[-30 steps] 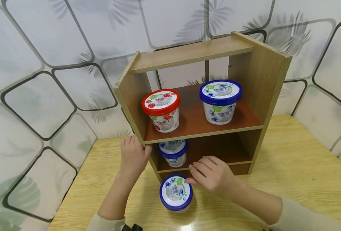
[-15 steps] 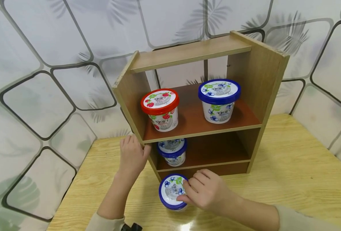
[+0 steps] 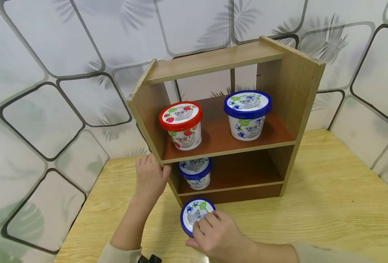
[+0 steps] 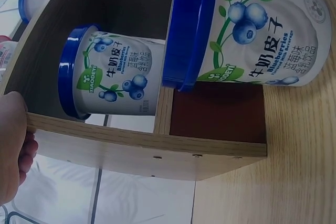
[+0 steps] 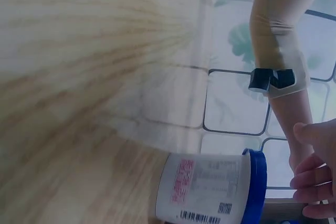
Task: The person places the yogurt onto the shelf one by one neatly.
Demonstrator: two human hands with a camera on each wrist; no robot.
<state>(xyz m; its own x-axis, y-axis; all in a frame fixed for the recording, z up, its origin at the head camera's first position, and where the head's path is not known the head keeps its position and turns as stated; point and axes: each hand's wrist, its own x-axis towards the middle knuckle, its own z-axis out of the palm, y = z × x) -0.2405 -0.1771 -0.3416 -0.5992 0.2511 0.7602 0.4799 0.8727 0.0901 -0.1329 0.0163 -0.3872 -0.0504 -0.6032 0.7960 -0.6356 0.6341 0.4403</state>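
Observation:
My left hand [image 3: 149,179] grips the left side panel of a small wooden shelf unit [image 3: 289,80]; in the left wrist view its thumb [image 4: 13,111] lies at the panel's edge and the other fingers are on the outer face. A blueberry milk-drink tub [image 3: 194,213] with a blue lid stands upright on the table in front of the shelf. My right hand [image 3: 218,233] is over the right side of that lid, covering part of it, fingers loosely bent. The right wrist view has the right-hand fingers [image 5: 315,182] beyond the lid of the tub [image 5: 205,187], apparently apart from it.
On the upper shelf stand a red-lidded strawberry tub [image 3: 184,128] at left and a blue-lidded tub [image 3: 248,117] at right. Another blueberry tub [image 3: 195,175] sits at the left of the lower compartment. The wooden table [image 3: 328,219] meets a patterned wall [image 3: 131,33].
My right hand has moved left and toward me, from beside the tub on the table to over its lid. My left hand keeps its grip, and the tubs stay in place.

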